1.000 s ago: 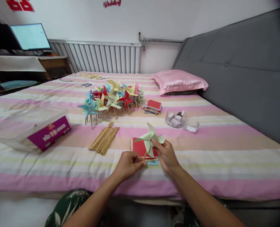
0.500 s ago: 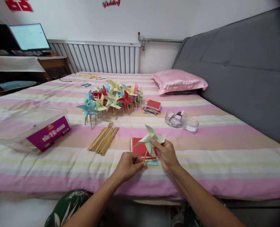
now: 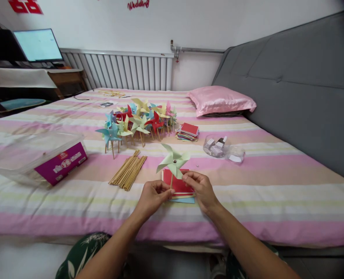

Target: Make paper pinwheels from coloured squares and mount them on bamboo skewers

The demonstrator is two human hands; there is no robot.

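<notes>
A pale green paper pinwheel (image 3: 172, 162) with a small dark pin at its centre stands nearly upright on a thin wooden stick. My left hand (image 3: 154, 197) pinches the lower part of that stick between thumb and forefinger. At the pinwheel's lower right blade, the fingertips of my right hand (image 3: 199, 190) are closed on the paper edge. Beneath the pinwheel lies a stack of paper squares (image 3: 181, 186), red on top, with a blue sheet showing at the front. A bundle of wooden sticks (image 3: 128, 170) rests left of my hands.
Several finished pinwheels (image 3: 140, 120) stand grouped farther back. Another paper stack (image 3: 188, 131), clear containers holding small boxes (image 3: 216, 146), a tiny pin (image 3: 197, 166) and a pink pillow (image 3: 221, 100) are to the right. A clear plastic box (image 3: 61, 162) sits at left on the striped bed.
The pinwheel has moved left and up and turned to face me more squarely. My left hand has shifted slightly left and up; my right fingers have gone from its front to a lower blade.
</notes>
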